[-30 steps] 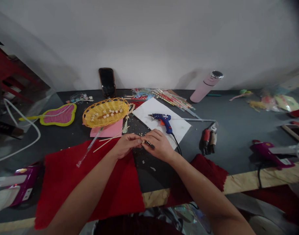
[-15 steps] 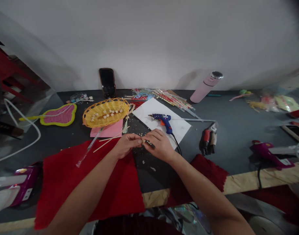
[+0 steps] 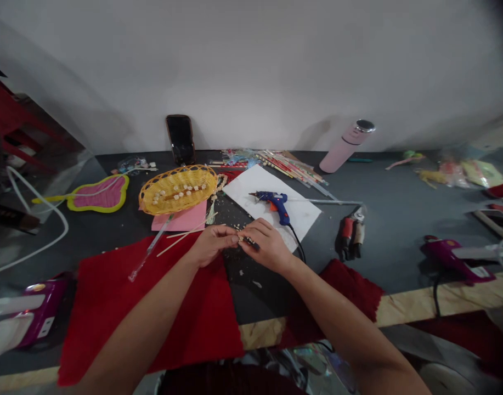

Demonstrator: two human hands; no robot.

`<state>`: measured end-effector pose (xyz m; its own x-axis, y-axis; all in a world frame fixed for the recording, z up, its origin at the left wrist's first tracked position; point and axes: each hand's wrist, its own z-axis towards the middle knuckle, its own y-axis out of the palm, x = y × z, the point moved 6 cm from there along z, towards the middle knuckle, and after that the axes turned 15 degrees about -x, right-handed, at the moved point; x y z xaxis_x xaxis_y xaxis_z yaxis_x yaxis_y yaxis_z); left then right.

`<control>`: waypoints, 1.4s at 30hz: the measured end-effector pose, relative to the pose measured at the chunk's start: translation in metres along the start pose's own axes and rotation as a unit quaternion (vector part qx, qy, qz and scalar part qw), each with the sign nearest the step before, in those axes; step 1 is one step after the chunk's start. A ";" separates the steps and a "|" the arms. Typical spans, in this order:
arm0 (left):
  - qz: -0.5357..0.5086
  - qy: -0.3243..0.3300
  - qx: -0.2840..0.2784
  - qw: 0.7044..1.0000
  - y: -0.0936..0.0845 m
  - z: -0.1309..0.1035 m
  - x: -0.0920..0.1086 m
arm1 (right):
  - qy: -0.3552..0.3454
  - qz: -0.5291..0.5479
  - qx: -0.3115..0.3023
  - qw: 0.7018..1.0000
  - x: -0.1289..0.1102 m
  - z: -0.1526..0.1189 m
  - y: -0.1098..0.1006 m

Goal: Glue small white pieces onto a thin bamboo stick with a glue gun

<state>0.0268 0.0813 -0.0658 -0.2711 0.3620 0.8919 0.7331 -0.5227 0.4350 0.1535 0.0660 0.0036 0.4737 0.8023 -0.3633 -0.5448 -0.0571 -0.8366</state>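
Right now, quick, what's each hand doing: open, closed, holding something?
Left hand: closed, thumb and fingers pinched together; whatever is between them is too small to tell.
Right hand: closed, holding a small pale-dotted dark piece.

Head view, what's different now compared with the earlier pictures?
Hardly anything. The red cloth may have shifted very slightly at its left edge. I see nothing newly taken hold of or let go: the left hand and right hand stay together at a small piece. The glue gun, basket, phone and bottle stayed put.
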 end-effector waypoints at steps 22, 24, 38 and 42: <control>0.042 -0.006 -0.006 0.999 0.002 0.000 0.003 | -0.002 0.055 -0.034 0.998 0.004 -0.001 0.001; 0.045 -0.003 -0.009 0.999 0.003 0.000 0.003 | 0.002 0.060 -0.038 0.997 0.004 -0.001 0.002; -0.017 -0.001 0.004 1.000 0.001 0.000 0.002 | 0.026 0.078 -0.011 0.997 0.011 -0.004 0.004; -0.031 -0.005 0.003 1.000 0.001 0.000 0.000 | 0.019 0.087 -0.008 0.996 0.011 -0.004 0.001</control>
<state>0.0277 0.0810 -0.0649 -0.3093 0.4011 0.8622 0.7188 -0.4950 0.4882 0.1609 0.0719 -0.0030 0.3987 0.7565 -0.5185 -0.6107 -0.2027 -0.7654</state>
